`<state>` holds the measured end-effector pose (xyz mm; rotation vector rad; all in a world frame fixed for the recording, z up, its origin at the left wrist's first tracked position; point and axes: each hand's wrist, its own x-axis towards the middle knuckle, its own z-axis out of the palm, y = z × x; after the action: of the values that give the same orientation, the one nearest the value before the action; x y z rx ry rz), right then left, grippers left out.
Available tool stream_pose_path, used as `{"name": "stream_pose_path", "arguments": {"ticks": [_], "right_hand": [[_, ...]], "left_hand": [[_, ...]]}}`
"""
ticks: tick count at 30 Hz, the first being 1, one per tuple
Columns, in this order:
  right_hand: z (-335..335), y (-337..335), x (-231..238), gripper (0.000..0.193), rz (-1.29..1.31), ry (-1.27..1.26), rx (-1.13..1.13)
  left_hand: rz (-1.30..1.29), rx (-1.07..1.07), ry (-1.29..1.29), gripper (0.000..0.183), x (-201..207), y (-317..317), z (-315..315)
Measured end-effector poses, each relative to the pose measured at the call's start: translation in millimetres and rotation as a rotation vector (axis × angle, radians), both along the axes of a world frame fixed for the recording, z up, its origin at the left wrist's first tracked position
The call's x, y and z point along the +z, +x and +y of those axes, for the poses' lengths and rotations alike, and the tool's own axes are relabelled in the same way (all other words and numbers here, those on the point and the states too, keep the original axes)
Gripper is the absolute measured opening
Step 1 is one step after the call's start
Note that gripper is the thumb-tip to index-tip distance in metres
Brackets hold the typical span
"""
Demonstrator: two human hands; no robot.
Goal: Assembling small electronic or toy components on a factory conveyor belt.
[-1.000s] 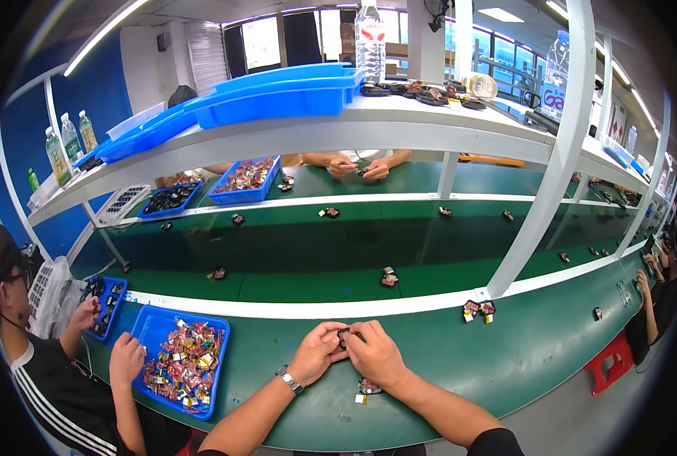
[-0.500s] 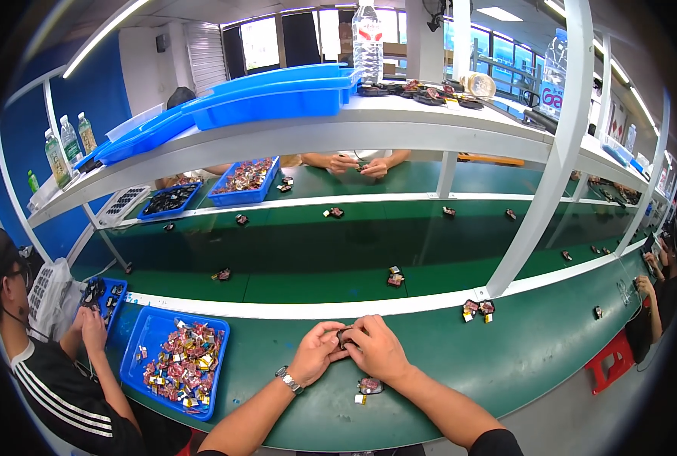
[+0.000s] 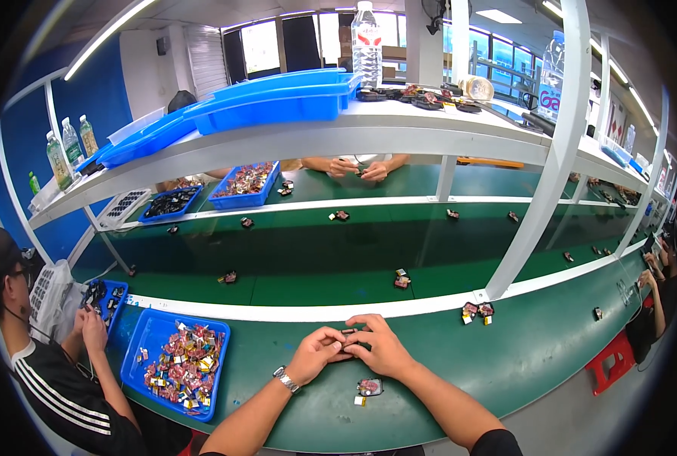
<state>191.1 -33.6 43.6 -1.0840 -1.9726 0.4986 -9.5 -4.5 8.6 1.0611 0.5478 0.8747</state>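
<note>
Assemblies (image 3: 402, 280) on the green belt (image 3: 316, 258) have slid rightward. Over the counter (image 3: 498, 357), the left hand (image 3: 315, 356) and right hand (image 3: 382, 351) both pinch a small, dark piece (image 3: 348, 332) between them, its outline mostly covered from view.

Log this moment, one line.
left hand: holds small dark part; right hand: holds same part; green tabletop: dark-rimmed pinkish assembly, rectangular blue plastic tray of loose pieces
</note>
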Motion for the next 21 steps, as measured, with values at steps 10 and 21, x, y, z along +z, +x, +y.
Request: {"name": "stream_pose_path", "arguments": {"ticks": [10, 21], "right_hand": [[0.8, 5.7, 2.8, 0.013, 0.046, -0.065, 0.098], [-5.7, -4.8, -3.5, 0.012, -0.023, 0.112, 0.007]], "left_hand": [[-0.007, -0.100, -0.048, 0.007, -7.0, -4.8, 3.3], [0.067, 0.004, -0.054, 0.025, 2.0, 3.1, -5.8]]}}
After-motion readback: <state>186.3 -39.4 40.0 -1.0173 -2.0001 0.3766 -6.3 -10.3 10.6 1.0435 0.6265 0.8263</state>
